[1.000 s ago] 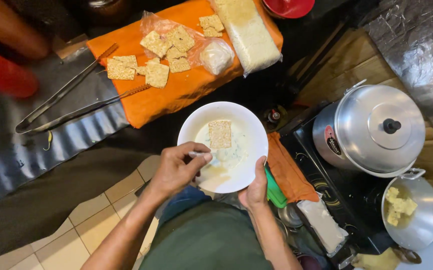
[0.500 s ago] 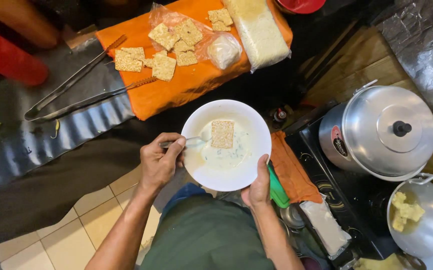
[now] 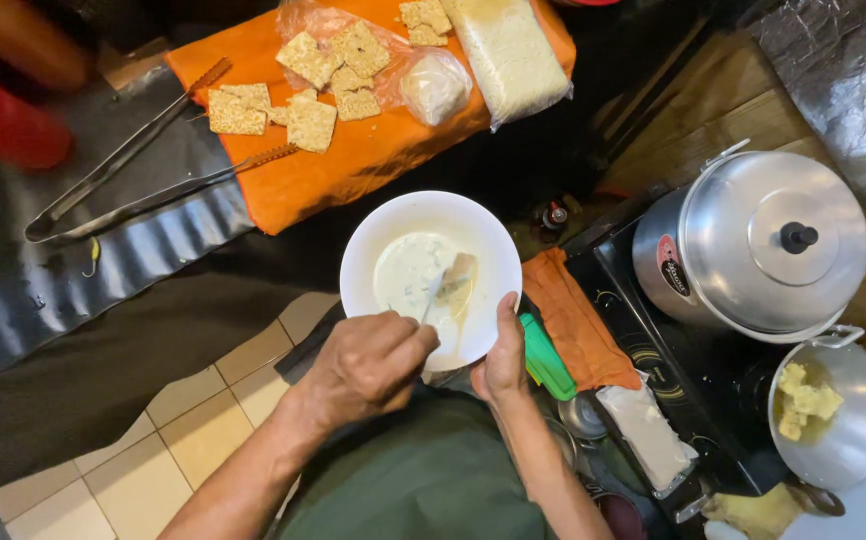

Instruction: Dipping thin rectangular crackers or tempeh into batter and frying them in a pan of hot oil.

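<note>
1. While the left hand (image 3: 368, 365) pinches a utensil (image 3: 433, 300) in closed fingers, it presses a battered slice (image 3: 456, 283) into the white bowl (image 3: 373, 250), held at centre, near the body.
2. The right hand (image 3: 505, 355) grips the near rim, thumb over the edge; a tilt may spill batter onto the lap.
3. The slice looks soft; hard pressing may break it.
</note>
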